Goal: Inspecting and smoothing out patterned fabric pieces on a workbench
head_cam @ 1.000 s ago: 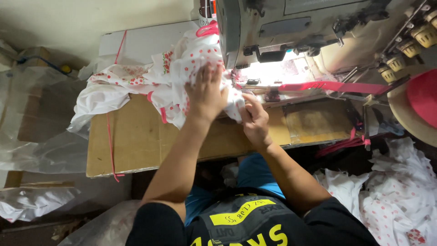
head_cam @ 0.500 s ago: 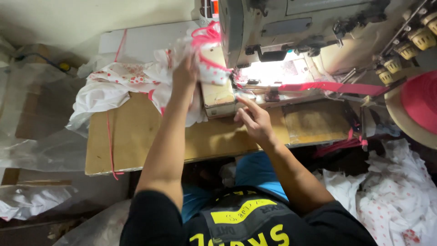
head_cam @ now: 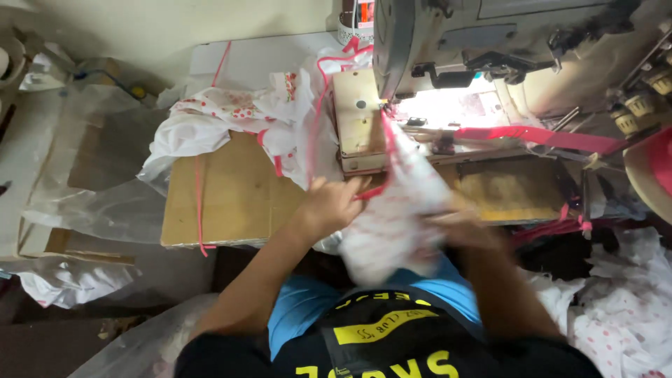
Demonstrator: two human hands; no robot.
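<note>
The left hand (head_cam: 334,203) is closed on the near edge of a white garment piece with red dots (head_cam: 395,224), its fingers curled around the cloth and a strip of pink trim (head_cam: 374,190) that runs along it. The right hand (head_cam: 465,234) is blurred by motion; it lies against the same cloth on its far side, but whether its fingers are clamped on it cannot be told. The garment piece hangs between the two hands — bunched low over the person's lap, and narrowing upward to a point under the sewing machine (head_cam: 490,42), just beyond the fingertips.

Ahead of the left hand stands a small pale wooden block (head_cam: 357,122) on the bench (head_cam: 231,196), touching the machine's lit needle area. Farther out to the left of that hand, a heap of the same dotted white fabric (head_cam: 224,119) lies on the bench with pink trim looping over it. Beyond the right hand, a red tape (head_cam: 553,136) stretches sideways from the machine. Below and to the right of that hand lies more dotted cloth (head_cam: 623,315) — piled beside the person's seat.
</note>
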